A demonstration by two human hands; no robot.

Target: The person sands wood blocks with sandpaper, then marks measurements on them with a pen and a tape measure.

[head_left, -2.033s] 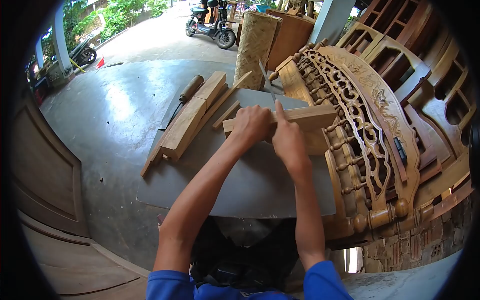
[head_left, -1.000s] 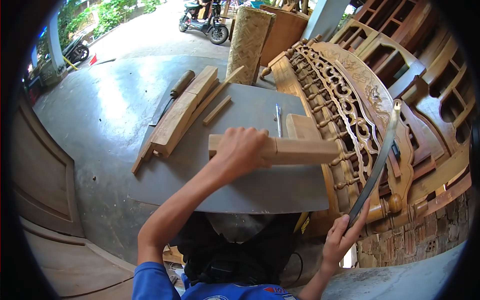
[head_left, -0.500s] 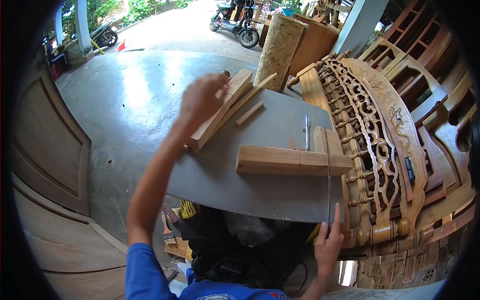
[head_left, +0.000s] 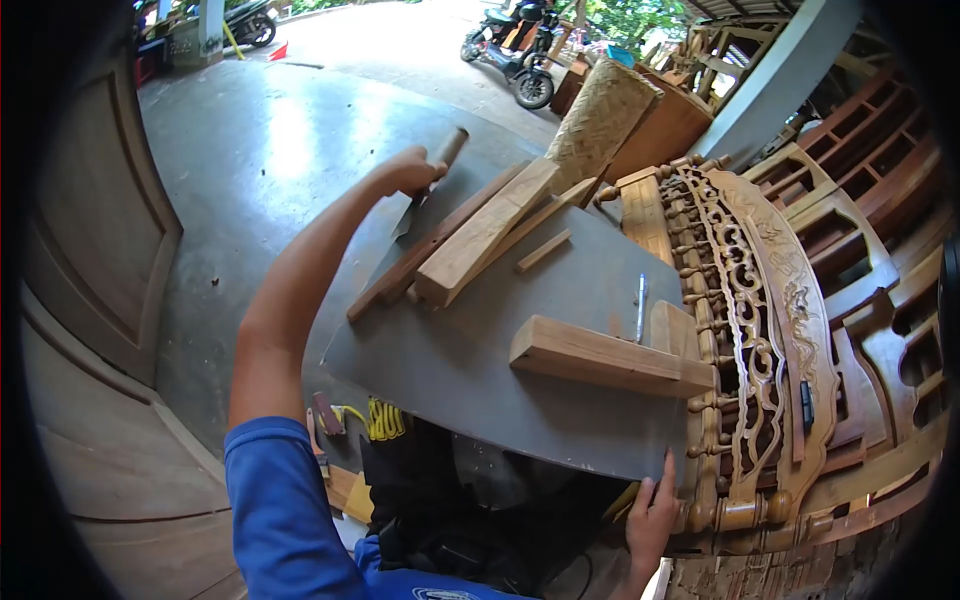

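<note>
Outdoors, a woodworker's left hand (head_left: 408, 170) closes round a chisel (head_left: 428, 178) at the gray board's (head_left: 480, 380) far-left edge, its long axis running away from the body, beside stacked planks (head_left: 480, 235). Right hand (head_left: 652, 520), fingers loosely spread and holding nothing, touches the board's near corner by a carved headboard (head_left: 760, 290).

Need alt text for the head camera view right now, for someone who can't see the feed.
The person's left hand grips a wooden-handled chisel at the far left edge of a grey work board, beside a stack of wood strips. The right hand rests at the board's near right corner. A thick wood block lies on the board, next to a carved bed frame.
</note>
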